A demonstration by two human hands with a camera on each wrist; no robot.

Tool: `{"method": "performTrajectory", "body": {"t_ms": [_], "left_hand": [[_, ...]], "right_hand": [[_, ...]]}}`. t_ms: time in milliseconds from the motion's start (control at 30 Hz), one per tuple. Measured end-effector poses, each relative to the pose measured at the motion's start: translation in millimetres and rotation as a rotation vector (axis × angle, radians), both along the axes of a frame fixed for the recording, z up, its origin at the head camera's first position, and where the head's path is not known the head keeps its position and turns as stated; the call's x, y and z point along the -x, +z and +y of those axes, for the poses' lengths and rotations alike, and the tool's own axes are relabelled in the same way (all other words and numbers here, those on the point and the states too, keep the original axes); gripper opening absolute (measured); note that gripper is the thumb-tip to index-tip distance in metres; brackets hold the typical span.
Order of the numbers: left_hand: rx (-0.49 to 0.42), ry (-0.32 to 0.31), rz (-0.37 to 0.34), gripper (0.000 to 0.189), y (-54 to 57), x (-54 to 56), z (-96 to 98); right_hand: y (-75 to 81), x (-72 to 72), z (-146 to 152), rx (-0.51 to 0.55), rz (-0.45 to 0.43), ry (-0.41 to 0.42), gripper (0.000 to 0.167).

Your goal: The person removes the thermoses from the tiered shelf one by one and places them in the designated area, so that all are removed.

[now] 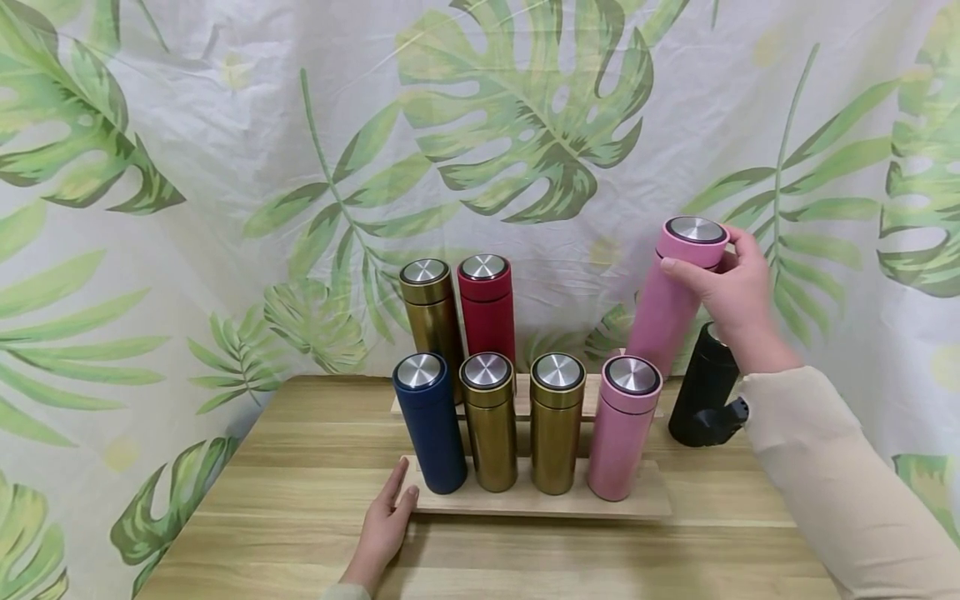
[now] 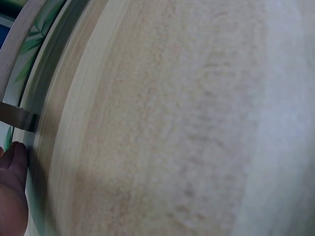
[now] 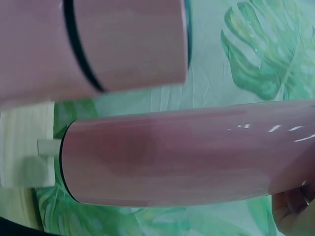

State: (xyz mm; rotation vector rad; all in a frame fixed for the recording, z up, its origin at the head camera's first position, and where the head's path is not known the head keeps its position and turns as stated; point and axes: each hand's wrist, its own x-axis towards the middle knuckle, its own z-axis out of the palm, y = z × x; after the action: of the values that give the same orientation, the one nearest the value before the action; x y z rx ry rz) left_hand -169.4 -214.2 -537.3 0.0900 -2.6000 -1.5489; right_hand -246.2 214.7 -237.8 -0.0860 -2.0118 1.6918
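My right hand [image 1: 742, 292] grips a pink thermos bottle [image 1: 663, 321] around its upper end, thumb at the front. The bottle is raised and slightly tilted at the right of the rear wooden shelf [image 1: 528, 404]; in the right wrist view its base shows just off the pale wood. My left hand [image 1: 386, 521] rests with fairly straight fingers against the left end of the front wooden shelf [image 1: 540, 500]. On that front shelf stand a blue bottle [image 1: 431, 425], two gold bottles [image 1: 491, 437] and another pink bottle [image 1: 624, 433].
A gold bottle [image 1: 431, 312] and a red bottle [image 1: 487, 308] stand at the left of the rear shelf. Right of the shelves, a black bottle [image 1: 701, 387] is on the wooden table [image 1: 300, 467], partly behind my right wrist. A leaf-patterned cloth [image 1: 337, 108] hangs behind.
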Motion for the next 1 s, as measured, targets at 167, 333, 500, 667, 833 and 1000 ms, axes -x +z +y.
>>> {"method": "performTrajectory", "body": {"t_ms": [167, 333, 500, 667, 833, 1000], "left_hand": [[0.002, 0.003, 0.001, 0.053, -0.3, 0.1, -0.2], [0.004, 0.001, -0.005, 0.053, 2.0, -0.4, 0.4], [0.005, -0.003, -0.004, 0.053, 3.0, -1.2, 0.7], [0.012, 0.000, -0.001, 0.053, 2.8, -1.4, 0.4], [0.012, 0.003, 0.002, 0.053, 1.8, -0.9, 0.2], [0.008, 0.004, 0.009, 0.053, 1.6, -0.5, -0.1]], "right_hand": [[-2.8, -4.1, 12.1, 0.060, 0.042, 0.005, 0.053], [-6.6, -8.7, 23.8, 0.044, 0.078, -0.036, 0.051], [-9.5, -14.3, 34.7, 0.105, 0.105, -0.053, 0.049], [-14.5, -19.1, 44.8, 0.156, 0.153, -0.071, 0.049], [-20.6, -23.0, 55.4, 0.147, 0.204, -0.080, 0.049], [-26.0, -26.8, 64.7, 0.123, 0.206, -0.089, 0.049]]}}
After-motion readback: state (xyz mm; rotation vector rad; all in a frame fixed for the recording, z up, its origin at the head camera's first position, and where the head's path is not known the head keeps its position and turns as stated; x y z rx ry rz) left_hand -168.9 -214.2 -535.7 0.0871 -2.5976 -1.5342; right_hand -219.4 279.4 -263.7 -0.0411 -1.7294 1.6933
